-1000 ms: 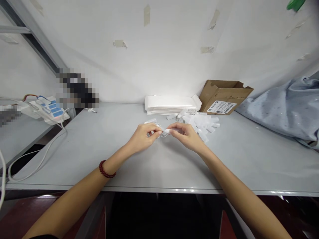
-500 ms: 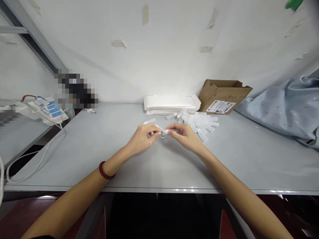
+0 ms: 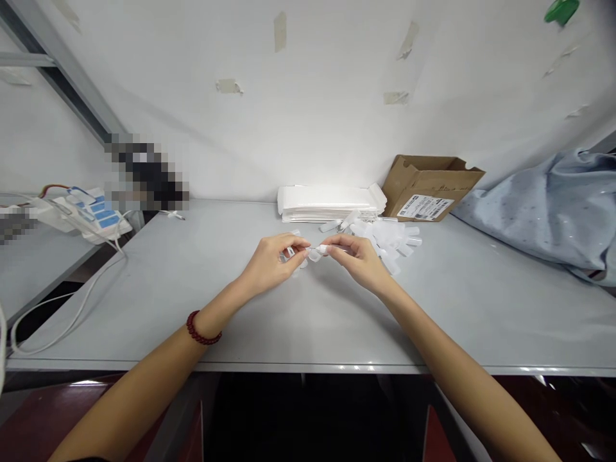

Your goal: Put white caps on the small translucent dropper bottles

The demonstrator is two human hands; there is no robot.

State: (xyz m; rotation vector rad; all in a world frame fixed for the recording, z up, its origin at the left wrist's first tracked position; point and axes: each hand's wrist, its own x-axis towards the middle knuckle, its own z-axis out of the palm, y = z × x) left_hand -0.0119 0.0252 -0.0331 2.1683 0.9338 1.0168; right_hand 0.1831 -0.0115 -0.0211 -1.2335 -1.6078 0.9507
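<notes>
My left hand (image 3: pixel 273 264) and my right hand (image 3: pixel 360 262) meet above the middle of the grey table (image 3: pixel 308 321), fingertips a short gap apart. Thumb and forefinger of the right hand pinch a small white plastic piece (image 3: pixel 322 249). The left fingertips are pinched on a thin strand that seems to run to that piece; its kind is too small to make out. Some translucent white pieces show under and behind the left fingers, partly hidden. Just beyond the right hand lies a loose pile of translucent white plastic tubes (image 3: pixel 387 236).
Behind the pile is a stack of flat white packets (image 3: pixel 332 200). An open cardboard box (image 3: pixel 433 186) with a label stands to its right, beside a light blue cloth (image 3: pixel 539 212). At the left are a power strip (image 3: pixel 103 215) and a white cable (image 3: pixel 86 301).
My left hand has shifted slightly left and its fingertips have drawn a little away from the right ones. The right hand still pinches the white piece, nearly in place.
</notes>
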